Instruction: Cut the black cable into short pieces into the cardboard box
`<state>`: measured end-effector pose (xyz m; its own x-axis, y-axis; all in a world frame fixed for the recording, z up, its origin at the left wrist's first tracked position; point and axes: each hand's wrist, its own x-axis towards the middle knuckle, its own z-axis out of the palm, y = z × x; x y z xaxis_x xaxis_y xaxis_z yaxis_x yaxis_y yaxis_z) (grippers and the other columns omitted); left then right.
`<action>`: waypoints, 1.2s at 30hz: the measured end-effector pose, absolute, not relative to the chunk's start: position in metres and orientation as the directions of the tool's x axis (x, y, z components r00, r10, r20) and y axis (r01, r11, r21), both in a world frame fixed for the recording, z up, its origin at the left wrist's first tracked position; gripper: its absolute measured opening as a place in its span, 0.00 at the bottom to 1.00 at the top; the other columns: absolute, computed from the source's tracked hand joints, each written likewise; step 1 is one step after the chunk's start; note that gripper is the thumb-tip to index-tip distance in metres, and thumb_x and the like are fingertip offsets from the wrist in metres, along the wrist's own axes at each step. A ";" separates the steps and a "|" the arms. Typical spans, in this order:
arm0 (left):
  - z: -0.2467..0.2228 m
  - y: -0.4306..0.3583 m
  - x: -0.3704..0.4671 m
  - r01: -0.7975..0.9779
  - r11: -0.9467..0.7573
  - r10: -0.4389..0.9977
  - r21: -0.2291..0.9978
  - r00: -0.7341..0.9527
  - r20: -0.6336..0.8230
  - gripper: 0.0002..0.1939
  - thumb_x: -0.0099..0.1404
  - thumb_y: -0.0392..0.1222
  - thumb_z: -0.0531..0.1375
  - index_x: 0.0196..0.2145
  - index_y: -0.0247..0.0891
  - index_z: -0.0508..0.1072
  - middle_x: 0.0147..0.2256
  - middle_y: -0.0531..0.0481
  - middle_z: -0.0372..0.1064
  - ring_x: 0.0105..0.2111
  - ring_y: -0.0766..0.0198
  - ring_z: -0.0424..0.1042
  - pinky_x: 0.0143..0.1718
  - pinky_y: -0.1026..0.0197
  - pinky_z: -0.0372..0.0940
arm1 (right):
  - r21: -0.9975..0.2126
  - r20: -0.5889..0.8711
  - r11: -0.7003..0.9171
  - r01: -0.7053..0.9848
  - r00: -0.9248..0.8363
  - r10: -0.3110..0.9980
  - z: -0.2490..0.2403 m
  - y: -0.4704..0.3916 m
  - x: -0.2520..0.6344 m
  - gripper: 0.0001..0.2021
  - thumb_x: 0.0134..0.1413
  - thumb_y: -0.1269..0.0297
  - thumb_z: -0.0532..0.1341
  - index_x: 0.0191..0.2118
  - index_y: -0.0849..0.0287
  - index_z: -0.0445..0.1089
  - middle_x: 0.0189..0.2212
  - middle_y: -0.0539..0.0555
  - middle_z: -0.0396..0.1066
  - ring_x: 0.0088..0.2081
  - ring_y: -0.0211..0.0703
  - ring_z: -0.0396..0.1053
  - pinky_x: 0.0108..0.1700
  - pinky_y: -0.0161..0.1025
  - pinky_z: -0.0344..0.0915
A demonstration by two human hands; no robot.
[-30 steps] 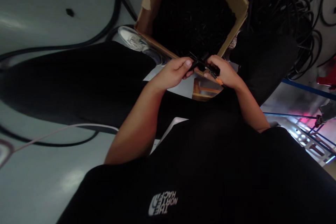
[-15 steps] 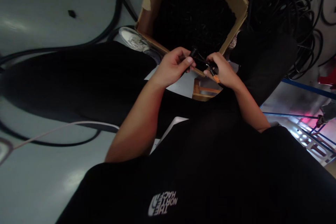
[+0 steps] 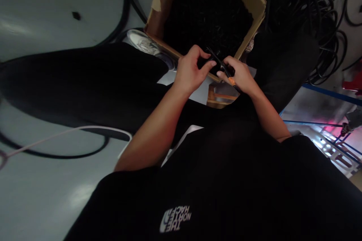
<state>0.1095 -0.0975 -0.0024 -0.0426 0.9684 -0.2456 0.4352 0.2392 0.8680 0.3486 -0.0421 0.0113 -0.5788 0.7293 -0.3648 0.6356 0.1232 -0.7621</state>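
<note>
My left hand (image 3: 190, 68) is closed in a pinch above the near edge of a cardboard box (image 3: 256, 11). Between its thumb and fingers is a small black part (image 3: 210, 58), dark against the box's contents. From the right, my right hand (image 3: 242, 74) is closed round a slim black hand tool with orange on its handle (image 3: 232, 81). Its thin dark tip points up and left, beside the black part. Whether tip and part touch, I cannot tell, nor is the tool's exact kind clear. Many small black pieces (image 3: 209, 11) fill the box.
Coiled black cables (image 3: 319, 26) lie on the floor at the upper right. The box stands between my shoes, the left shoe (image 3: 143, 41) close against it. A wooden frame piece (image 3: 222, 98) shows below my hands. A white cord (image 3: 70, 130) runs at the left.
My left hand has shifted slightly right, toward my right hand. The tool in my right hand has turned, and its dark tip now stands out against the box's contents.
</note>
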 end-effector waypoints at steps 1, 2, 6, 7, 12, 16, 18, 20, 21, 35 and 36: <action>-0.003 -0.097 0.109 0.439 0.233 0.970 0.868 -0.045 -0.238 0.25 0.82 0.67 0.69 0.57 0.44 0.79 0.50 0.43 0.84 0.55 0.45 0.84 0.61 0.48 0.80 | -0.766 -0.364 0.114 0.632 -0.573 0.734 0.012 -0.042 0.349 0.31 0.76 0.26 0.67 0.53 0.53 0.74 0.46 0.55 0.75 0.48 0.53 0.74 0.58 0.53 0.77; -0.003 -0.096 0.109 0.444 0.228 0.971 0.867 -0.046 -0.233 0.26 0.81 0.69 0.69 0.58 0.44 0.79 0.49 0.43 0.84 0.55 0.46 0.84 0.60 0.49 0.80 | -0.770 -0.361 0.107 0.629 -0.567 0.741 0.012 -0.041 0.349 0.31 0.75 0.25 0.66 0.53 0.53 0.74 0.45 0.55 0.75 0.48 0.54 0.74 0.58 0.53 0.76; -0.002 -0.096 0.107 0.461 0.202 0.975 0.864 -0.013 -0.222 0.25 0.83 0.69 0.67 0.57 0.45 0.79 0.49 0.44 0.85 0.54 0.47 0.85 0.58 0.51 0.80 | -0.770 -0.340 0.111 0.628 -0.552 0.761 0.009 -0.041 0.351 0.33 0.75 0.24 0.65 0.54 0.53 0.76 0.47 0.58 0.76 0.50 0.57 0.74 0.59 0.56 0.77; -0.001 -0.097 0.106 0.465 0.189 0.976 0.865 0.011 -0.219 0.24 0.83 0.68 0.66 0.56 0.44 0.79 0.49 0.43 0.85 0.53 0.47 0.85 0.58 0.52 0.80 | -0.770 -0.336 0.119 0.627 -0.557 0.759 0.009 -0.040 0.351 0.33 0.75 0.23 0.65 0.54 0.53 0.76 0.48 0.59 0.76 0.51 0.58 0.74 0.60 0.58 0.77; 0.000 -0.098 0.102 0.477 0.133 0.972 0.869 0.107 -0.207 0.24 0.87 0.66 0.61 0.55 0.42 0.80 0.49 0.42 0.84 0.51 0.48 0.85 0.58 0.50 0.79 | -0.772 -0.307 0.158 0.615 -0.580 0.755 0.010 -0.039 0.357 0.34 0.74 0.22 0.65 0.52 0.53 0.76 0.48 0.59 0.76 0.50 0.58 0.74 0.59 0.58 0.78; -0.001 -0.097 0.098 0.445 0.125 0.972 0.887 0.125 -0.199 0.29 0.91 0.68 0.53 0.55 0.42 0.80 0.43 0.43 0.82 0.47 0.49 0.85 0.55 0.50 0.79 | -0.780 -0.301 0.161 0.605 -0.587 0.751 0.011 -0.039 0.363 0.35 0.73 0.21 0.66 0.51 0.53 0.76 0.46 0.57 0.75 0.48 0.55 0.74 0.57 0.54 0.76; -0.001 -0.097 0.096 0.420 0.126 0.966 0.899 0.156 -0.208 0.32 0.90 0.71 0.51 0.53 0.43 0.81 0.40 0.45 0.79 0.44 0.50 0.84 0.52 0.50 0.80 | -0.793 -0.306 0.157 0.589 -0.607 0.734 0.012 -0.039 0.363 0.34 0.74 0.22 0.66 0.51 0.54 0.76 0.46 0.58 0.75 0.48 0.55 0.74 0.57 0.55 0.76; -0.003 -0.098 0.096 0.381 0.138 0.953 0.914 0.202 -0.228 0.35 0.89 0.75 0.50 0.52 0.43 0.81 0.37 0.46 0.77 0.40 0.51 0.83 0.48 0.50 0.80 | -0.807 -0.305 0.156 0.569 -0.629 0.715 0.014 -0.038 0.363 0.34 0.74 0.23 0.66 0.50 0.54 0.76 0.47 0.58 0.76 0.49 0.55 0.74 0.58 0.56 0.77; -0.004 -0.098 0.096 0.354 0.151 0.944 0.923 0.225 -0.241 0.36 0.89 0.77 0.49 0.52 0.43 0.80 0.36 0.47 0.76 0.38 0.52 0.81 0.46 0.50 0.79 | -0.812 -0.305 0.156 0.562 -0.637 0.708 0.015 -0.037 0.362 0.33 0.74 0.23 0.67 0.50 0.54 0.76 0.47 0.59 0.76 0.49 0.56 0.74 0.58 0.56 0.77; -0.012 -0.094 0.096 0.122 0.280 0.924 0.952 0.235 -0.302 0.31 0.81 0.76 0.67 0.52 0.44 0.76 0.38 0.47 0.78 0.34 0.57 0.79 0.37 0.56 0.78 | -0.813 -0.297 0.136 0.566 -0.605 0.739 0.015 -0.036 0.362 0.32 0.73 0.25 0.69 0.50 0.53 0.77 0.46 0.58 0.77 0.50 0.56 0.75 0.58 0.55 0.77; -0.013 -0.095 0.097 0.115 0.271 0.922 0.956 0.255 -0.292 0.31 0.80 0.77 0.68 0.51 0.44 0.76 0.37 0.48 0.78 0.34 0.57 0.79 0.37 0.56 0.78 | -0.814 -0.295 0.144 0.563 -0.614 0.732 0.013 -0.036 0.362 0.32 0.74 0.25 0.68 0.51 0.53 0.77 0.46 0.58 0.76 0.50 0.56 0.75 0.58 0.55 0.77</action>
